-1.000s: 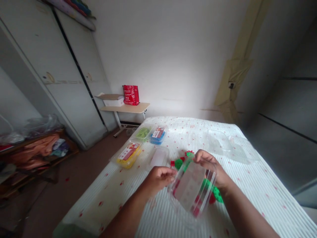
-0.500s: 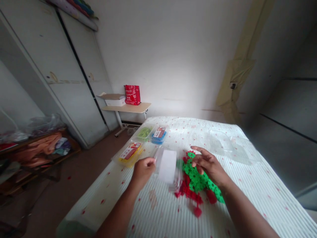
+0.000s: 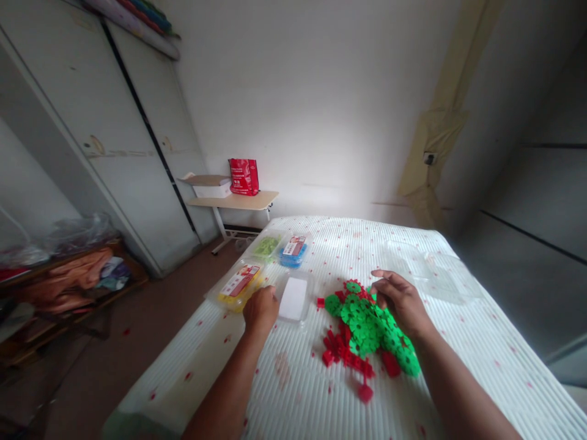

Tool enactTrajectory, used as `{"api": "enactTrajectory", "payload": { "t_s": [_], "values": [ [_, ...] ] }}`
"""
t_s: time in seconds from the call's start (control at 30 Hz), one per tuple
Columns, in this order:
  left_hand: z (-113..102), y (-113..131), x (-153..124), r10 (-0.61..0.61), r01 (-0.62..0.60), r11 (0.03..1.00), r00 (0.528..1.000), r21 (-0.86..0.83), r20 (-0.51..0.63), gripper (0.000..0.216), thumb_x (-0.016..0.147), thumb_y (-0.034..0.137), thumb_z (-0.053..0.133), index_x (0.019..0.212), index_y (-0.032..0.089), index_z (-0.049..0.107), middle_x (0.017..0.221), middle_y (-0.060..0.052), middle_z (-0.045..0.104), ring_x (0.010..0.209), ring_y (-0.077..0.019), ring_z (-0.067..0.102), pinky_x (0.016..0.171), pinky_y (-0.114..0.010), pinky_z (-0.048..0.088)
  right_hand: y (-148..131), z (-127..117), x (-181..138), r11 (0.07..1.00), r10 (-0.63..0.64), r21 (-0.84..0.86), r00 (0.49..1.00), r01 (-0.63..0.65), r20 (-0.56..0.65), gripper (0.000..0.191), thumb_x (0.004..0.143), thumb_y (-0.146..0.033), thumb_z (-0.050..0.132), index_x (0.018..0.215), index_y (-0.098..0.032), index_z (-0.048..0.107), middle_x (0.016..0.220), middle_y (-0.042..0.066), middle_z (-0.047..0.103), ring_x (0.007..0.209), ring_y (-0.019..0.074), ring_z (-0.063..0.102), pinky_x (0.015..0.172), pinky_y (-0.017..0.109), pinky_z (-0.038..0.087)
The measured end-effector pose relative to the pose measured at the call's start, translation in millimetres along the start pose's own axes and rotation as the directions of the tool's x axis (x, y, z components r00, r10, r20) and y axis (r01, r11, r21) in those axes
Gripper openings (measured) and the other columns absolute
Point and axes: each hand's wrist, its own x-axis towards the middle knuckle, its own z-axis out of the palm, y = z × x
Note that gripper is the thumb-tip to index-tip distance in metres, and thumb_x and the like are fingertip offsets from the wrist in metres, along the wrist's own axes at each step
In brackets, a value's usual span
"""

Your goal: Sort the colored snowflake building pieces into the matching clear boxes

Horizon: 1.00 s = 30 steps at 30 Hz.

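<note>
Sheet [image 3: 293, 397]: white, ribbed, dotted with small red marks; it is spreading under all the pieces and boxes.
Red pieces [image 3: 339, 347]: many, nearest the viewer; they are lying loose, some straying forward, some peeping from behind the green pile.
Green pile [image 3: 364, 327]: flat, notched discs; they are overlapping in a heap on the sheet, between the two arms, partly covering the red pieces.
Left hand [image 3: 260, 310]: fingers curling inward beside the tub; whether they are pinching its edge or just closing on themselves cannot be told from this angle.
Right hand [image 3: 400, 300]: fingers spreading loosely, forefinger pointing out; it is hovering at the right edge of the green pile.
Tub [image 3: 309, 297]: clear, lying flat just right of the left hand; a white card [image 3: 293, 299] is showing inside its outline.
Yellow box [image 3: 238, 286]: clear, labelled; it is lying beyond the left hand, towards the sheet's left edge.
Clear trays [image 3: 452, 279]: lying well to the right.
Blue box [image 3: 293, 252]: labelled, lying behind the tub.
Light green box [image 3: 266, 245]: resting just left of the blue one.
Table [image 3: 259, 200]: standing past the sheet, bearing a carton [image 3: 212, 189] and a red bag [image 3: 244, 177].
Wall [image 3: 330, 110]: pale, rising behind everything.
</note>
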Motion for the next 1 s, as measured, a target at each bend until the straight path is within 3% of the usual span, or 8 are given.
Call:
{"api": "enactTrajectory", "payload": {
  "t_s": [0.6,0.73,0.87,1.0],
  "values": [
    [17,2,7,0.003,0.002,0.999,0.997,0.053,-0.081,0.037,0.091,0.02,0.034,0.112,0.016,0.065,0.102,-0.014,0.067,0.093,-0.0232,0.065,0.077,-0.03,0.046,7,-1,0,1.0,0.015,-0.026,1.0,-0.015,-0.002,0.028,0.073,-0.036,0.069,0.093,-0.017,0.062,0.063,-0.002,0.061,0.045,0.0083,0.043,0.047,0.024,0.032],
    [12,9,-2,0.032,-0.026,0.998,0.991,0.05,-0.13,0.042,0.092,0.035,0.036,0.125,0.018,0.055,0.108,-0.014,0.063,0.099,-0.0249,0.061,0.081,-0.033,0.045,8,-2,0,1.0,0.015,-0.025,1.0,-0.016,-0.007,0.028,0.072,-0.036,0.07,0.092,-0.018,0.063,0.065,-0.001,0.063,0.045,0.0082,0.044,0.047,0.024,0.032],
    [14,19,-19,0.146,-0.143,0.989,0.985,0.033,-0.091,0.072,0.078,0.063,0.048,0.139,0.025,0.038,0.137,-0.016,0.044,0.117,-0.0338,0.049,0.089,-0.043,0.042,8,-2,1,1.0,0.017,-0.019,1.0,-0.017,-0.008,0.027,0.071,-0.037,0.07,0.091,-0.019,0.063,0.064,-0.001,0.063,0.045,0.0084,0.044,0.046,0.024,0.032],
    [25,24,-30,0.228,-0.229,0.973,0.973,0.026,0.027,0.092,0.063,0.07,0.058,0.143,0.033,0.03,0.152,-0.015,0.021,0.127,-0.0428,0.035,0.093,-0.058,0.033,7,-2,0,1.0,0.01,-0.029,1.0,-0.011,-0.017,0.029,0.069,-0.037,0.071,0.089,-0.018,0.064,0.063,0.0,0.062,0.045,0.0088,0.044,0.045,0.024,0.034]
  ]
}}
